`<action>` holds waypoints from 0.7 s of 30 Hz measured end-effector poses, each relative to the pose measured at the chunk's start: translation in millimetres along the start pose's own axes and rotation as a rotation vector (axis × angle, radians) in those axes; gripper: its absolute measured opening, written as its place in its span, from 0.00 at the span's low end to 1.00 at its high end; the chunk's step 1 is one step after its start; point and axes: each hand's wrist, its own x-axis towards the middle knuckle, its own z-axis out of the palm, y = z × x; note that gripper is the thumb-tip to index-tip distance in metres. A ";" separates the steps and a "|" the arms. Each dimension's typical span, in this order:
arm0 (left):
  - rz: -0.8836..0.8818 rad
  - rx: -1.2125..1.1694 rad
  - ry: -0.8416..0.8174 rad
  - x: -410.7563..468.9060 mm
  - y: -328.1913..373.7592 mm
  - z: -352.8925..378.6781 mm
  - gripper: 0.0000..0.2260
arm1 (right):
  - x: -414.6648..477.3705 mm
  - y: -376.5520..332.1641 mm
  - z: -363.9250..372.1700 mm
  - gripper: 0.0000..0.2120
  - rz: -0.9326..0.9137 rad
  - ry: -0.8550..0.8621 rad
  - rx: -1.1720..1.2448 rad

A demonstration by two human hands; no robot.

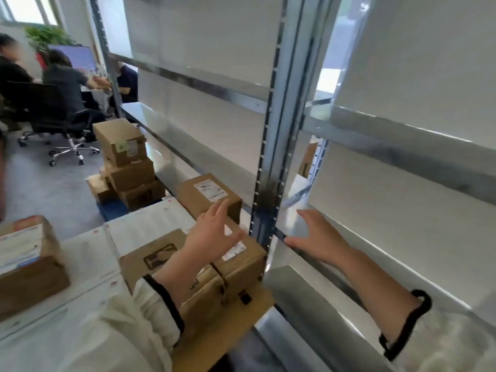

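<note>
Plainly, the shelving of parcels is the work in hand, and nothing is held at this moment. The left hand (212,234) is seen with its fingers straight and fanned apart, hovering over the brown cardboard box with a white shipping label (241,267). That box lies at the near right corner of the white paper-covered table (88,259), just beside the grey slotted steel upright (279,157) of the racking; whether the palm touches the box top cannot be told. The right hand (314,237) is likewise spread, fingers straight, and is laid at the front rim of the pale metal shelf (389,232) on the far side of that upright, with nothing gripped by it. The coming move is judged to turn on one relation: the box lies directly beneath the left hand, while the right hand is separated from it by the upright, so the left is by far the nearer hand. The box's long axis is seen to run from the near left toward the upright, roughly in line with the left forearm, so its long sides could be met by one hand from each side. A second brown labelled cardboard box (198,194) is set just beyond it. The shelf lies to the box's right, past the upright, so a lift and a carry rightward round the upright are judged likely to be called for.
</note>
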 end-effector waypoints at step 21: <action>1.099 0.074 -0.718 -112.6 487.3 309.0 0.36 | -415.8 344.8 -168.7 0.32 1.067 0.662 0.154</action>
